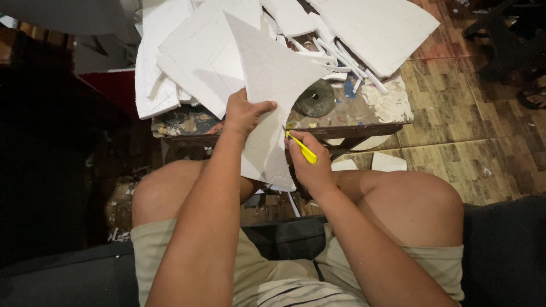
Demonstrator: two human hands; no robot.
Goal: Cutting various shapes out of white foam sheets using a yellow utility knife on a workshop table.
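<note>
My left hand point(243, 112) grips a large white foam sheet point(273, 85) with pointed corners, held upright above my knees. Thumb and fingers pinch its left edge. My right hand point(310, 165) holds a yellow-handled cutter point(301, 148), its blade tip touching the sheet's right edge. Both forearms reach forward from my lap over light shorts.
A paint-stained small wooden table point(364, 111) stands ahead, piled with white foam sheets point(193, 57) and foam strips point(341, 57). A dark round disc point(316, 98) lies on it. Foam scraps point(388, 162) lie on the wood-pattern floor. Another person's sandalled foot point(532, 98) is at far right.
</note>
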